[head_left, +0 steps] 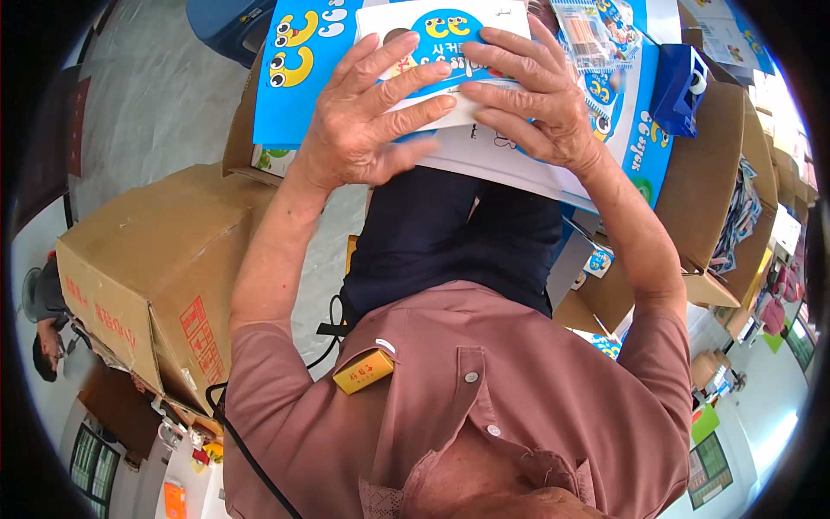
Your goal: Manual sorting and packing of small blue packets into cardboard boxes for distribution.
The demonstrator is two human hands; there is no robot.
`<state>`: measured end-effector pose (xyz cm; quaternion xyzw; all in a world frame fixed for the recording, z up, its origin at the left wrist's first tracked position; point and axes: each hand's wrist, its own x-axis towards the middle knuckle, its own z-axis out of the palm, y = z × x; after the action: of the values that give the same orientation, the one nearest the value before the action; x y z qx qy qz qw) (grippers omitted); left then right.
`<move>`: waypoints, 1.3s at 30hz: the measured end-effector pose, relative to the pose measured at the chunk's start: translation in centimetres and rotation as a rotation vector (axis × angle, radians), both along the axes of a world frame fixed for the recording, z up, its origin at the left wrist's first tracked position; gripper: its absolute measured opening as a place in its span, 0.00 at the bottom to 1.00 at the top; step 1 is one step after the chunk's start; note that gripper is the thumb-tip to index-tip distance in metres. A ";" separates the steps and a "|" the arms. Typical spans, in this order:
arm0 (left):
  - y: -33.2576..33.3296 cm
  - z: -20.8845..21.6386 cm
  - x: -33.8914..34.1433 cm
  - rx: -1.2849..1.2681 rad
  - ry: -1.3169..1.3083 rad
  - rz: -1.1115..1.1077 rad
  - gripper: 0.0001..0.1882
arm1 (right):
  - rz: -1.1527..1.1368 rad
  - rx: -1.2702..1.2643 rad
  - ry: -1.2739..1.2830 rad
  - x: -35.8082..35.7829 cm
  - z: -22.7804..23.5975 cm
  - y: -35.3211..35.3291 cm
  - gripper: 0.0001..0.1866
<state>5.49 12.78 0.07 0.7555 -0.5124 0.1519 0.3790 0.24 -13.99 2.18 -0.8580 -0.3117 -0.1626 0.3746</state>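
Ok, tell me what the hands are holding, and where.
Both hands, left hand and right hand, press flat on a white and blue printed card, fingers spread over its face.

A pale grey floor (164, 95) runs between brown cardboard boxes (156, 268), with bright daylight at the right rim.

Closed cardboard box (151, 281), blue holder (680, 89), sachet packet (586, 35)

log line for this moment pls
left hand flat on white-blue printed sheet | right hand pressing same sheet | cardboard box at left
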 end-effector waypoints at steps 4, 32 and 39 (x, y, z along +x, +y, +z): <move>-0.3 -0.2 0.5 -0.014 -0.021 0.015 0.19 | -0.037 -0.216 -0.168 0.2 -0.1 -0.4 0.16; 0.1 3.8 1.1 0.074 0.104 0.001 0.16 | -0.015 -0.182 -0.133 0.5 1.3 -1.0 0.15; 0.3 3.0 0.8 0.057 0.141 -0.028 0.18 | -0.004 -0.164 -0.140 0.3 0.9 -1.2 0.16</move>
<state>6.25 13.11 3.11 0.7675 -0.4991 0.0782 0.3946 0.51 -15.14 3.06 -0.8727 -0.3478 -0.1970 0.2803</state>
